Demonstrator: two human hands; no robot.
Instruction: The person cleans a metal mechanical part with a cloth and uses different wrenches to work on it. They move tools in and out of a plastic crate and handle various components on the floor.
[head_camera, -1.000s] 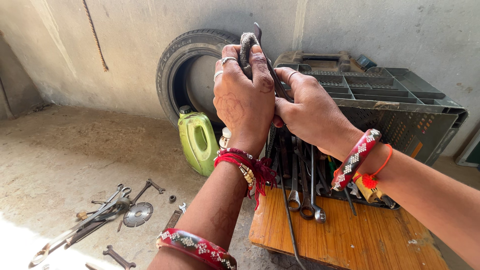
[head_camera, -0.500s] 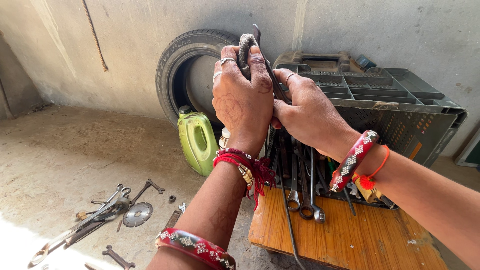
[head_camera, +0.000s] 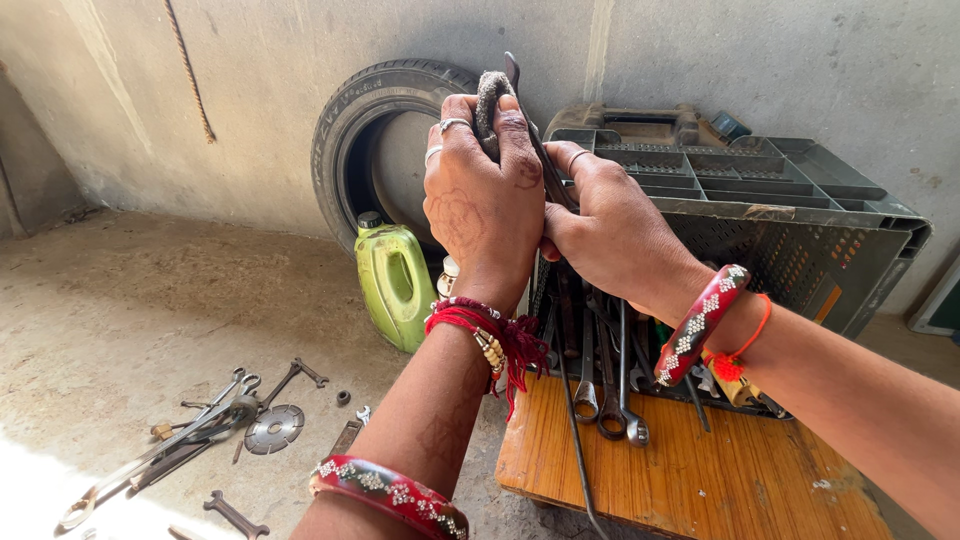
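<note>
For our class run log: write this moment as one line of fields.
left hand: grips grey rag on metal tool | right hand: holds metal tool | below: wrenches on wooden board

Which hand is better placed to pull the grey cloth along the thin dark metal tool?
Probably the left hand: its fingers already wrap the grey cloth near the top of the thin dark metal tool. The right hand grips the tool lower down, steadying it.

A tyre (head_camera: 345, 150) leans against the wall with a green plastic jug (head_camera: 393, 283) standing just in front of it. Spanners (head_camera: 603, 385) lie on a wooden board (head_camera: 700, 480) beside a grey plastic crate (head_camera: 800, 235). Loose tools and a cutting disc (head_camera: 273, 429) lie on the concrete floor (head_camera: 140, 300).
</note>
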